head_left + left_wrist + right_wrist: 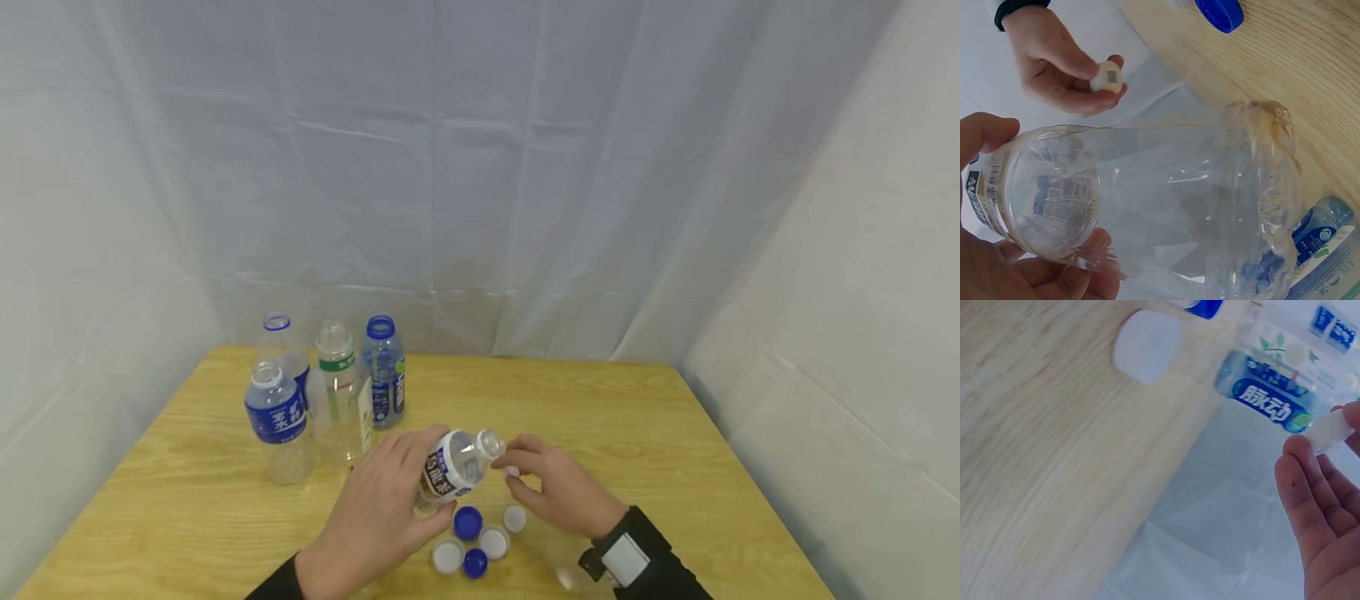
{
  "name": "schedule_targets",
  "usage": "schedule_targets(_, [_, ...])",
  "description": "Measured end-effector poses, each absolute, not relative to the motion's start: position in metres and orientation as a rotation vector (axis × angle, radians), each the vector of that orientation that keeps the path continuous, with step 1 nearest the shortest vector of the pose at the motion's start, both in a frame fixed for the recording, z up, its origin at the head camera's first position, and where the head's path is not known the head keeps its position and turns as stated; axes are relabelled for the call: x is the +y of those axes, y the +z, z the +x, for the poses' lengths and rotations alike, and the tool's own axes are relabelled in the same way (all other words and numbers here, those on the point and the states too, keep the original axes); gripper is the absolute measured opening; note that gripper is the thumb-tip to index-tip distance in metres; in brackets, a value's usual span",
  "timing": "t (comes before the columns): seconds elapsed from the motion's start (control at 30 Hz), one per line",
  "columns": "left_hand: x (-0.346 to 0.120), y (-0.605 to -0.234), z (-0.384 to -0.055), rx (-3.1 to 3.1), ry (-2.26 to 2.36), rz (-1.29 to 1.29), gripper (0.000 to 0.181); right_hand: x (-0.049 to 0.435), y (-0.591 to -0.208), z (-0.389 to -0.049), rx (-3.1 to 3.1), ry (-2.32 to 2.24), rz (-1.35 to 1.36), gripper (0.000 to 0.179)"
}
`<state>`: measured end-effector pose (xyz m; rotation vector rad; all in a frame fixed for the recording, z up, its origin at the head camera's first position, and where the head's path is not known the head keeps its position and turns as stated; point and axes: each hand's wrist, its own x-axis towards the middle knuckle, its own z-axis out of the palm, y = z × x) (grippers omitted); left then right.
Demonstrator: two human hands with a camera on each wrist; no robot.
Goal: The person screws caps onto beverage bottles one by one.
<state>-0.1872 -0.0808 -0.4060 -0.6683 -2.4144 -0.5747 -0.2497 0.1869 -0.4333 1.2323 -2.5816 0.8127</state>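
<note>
My left hand (386, 500) grips a clear plastic bottle (468, 457) with a white and dark label, tilted so its open mouth points right. In the left wrist view the bottle (1166, 200) lies across the picture, fingers curled around its labelled part. My right hand (558, 487) pinches a small white bottle cap (511, 472) between thumb and fingers, close beside the bottle mouth. The right wrist view shows this cap (1329, 431) at the fingertips, and in the left wrist view the cap (1107, 77) shows a small printed code.
Loose caps lie below the hands: a blue cap (468, 523), a smaller blue cap (475, 563) and white caps, one at the left (447, 556). Uncapped bottles stand at the back left, among them a blue bottle (384, 375) and a green-banded bottle (341, 408). White sheeting (480, 183) surrounds the wooden table (585, 408).
</note>
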Motion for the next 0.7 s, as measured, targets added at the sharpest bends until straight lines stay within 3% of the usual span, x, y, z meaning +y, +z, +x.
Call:
schedule_targets(0.3, [-0.081, -0.405, -0.188, -2.461, -0.587, -0.659, 0.081, 0.189, -0.415, -0.241, -2.399, 0.924, 1.269, 0.042])
schedule_targets(0.7, [-0.081, -0.407, -0.191, -2.488, -0.574, -0.644, 0.079, 0.191, -0.39, -0.227, -2.302, 0.946, 1.106, 0.035])
